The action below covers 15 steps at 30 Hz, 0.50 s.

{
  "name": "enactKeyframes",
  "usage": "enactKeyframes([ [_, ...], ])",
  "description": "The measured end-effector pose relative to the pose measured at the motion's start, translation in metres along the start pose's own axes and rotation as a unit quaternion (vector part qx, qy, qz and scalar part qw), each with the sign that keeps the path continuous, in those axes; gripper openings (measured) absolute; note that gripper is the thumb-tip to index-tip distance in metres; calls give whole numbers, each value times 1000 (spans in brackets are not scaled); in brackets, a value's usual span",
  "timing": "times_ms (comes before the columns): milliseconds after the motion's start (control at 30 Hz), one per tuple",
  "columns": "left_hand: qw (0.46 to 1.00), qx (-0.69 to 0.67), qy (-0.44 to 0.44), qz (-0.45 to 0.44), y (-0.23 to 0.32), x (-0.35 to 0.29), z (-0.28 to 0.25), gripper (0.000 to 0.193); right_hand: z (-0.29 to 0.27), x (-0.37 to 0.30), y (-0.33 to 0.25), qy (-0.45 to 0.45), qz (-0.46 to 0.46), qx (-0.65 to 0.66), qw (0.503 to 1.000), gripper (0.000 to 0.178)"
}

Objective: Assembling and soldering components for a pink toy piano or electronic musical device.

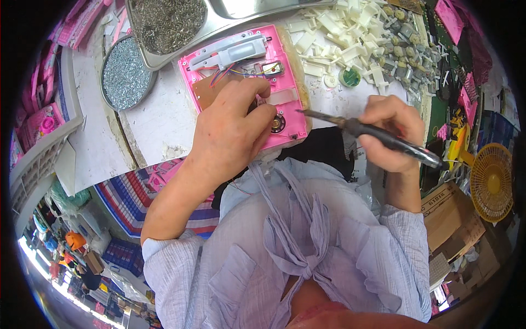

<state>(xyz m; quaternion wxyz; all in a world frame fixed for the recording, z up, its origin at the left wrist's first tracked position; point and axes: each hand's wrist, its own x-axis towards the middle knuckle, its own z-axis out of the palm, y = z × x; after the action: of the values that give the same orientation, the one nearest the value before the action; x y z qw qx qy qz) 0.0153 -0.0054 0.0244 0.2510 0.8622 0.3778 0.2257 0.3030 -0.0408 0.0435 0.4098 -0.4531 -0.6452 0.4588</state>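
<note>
A pink plastic housing (298, 109) lies on a worn pad at the table's front edge. In it sit a grey plastic mechanism (241, 53), a brown board (205, 90), thin coloured wires, a small motor (272, 68) and a round speaker-like part (279, 124). My left hand (233, 120) rests over the housing, thumb and forefinger bent together at its middle. What they pinch is hidden. In my right hand (392, 129) is a black-handled soldering iron (378, 134), its tip pointing left, just off the housing's right edge.
A dish of small screws (127, 74) stands left; a metal tray (230, 10) with small metal parts lies behind. White plastic pieces (350, 33) and small motors (402, 44) are heaped at the back right, near a green spool (349, 77). A yellow fan (492, 182) stands far right.
</note>
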Motion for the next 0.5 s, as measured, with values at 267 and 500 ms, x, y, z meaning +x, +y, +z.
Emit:
enactKeyframes([
  [267, 998, 43, 3, 38, -4, 1, 3, 21, -130, -84, 6, 394, -8, 80, 916, 18],
  [500, 999, 27, 22, 23, 5, 2, 11, 20, -225, -130, -11, 643, -61, -35, 762, 2],
])
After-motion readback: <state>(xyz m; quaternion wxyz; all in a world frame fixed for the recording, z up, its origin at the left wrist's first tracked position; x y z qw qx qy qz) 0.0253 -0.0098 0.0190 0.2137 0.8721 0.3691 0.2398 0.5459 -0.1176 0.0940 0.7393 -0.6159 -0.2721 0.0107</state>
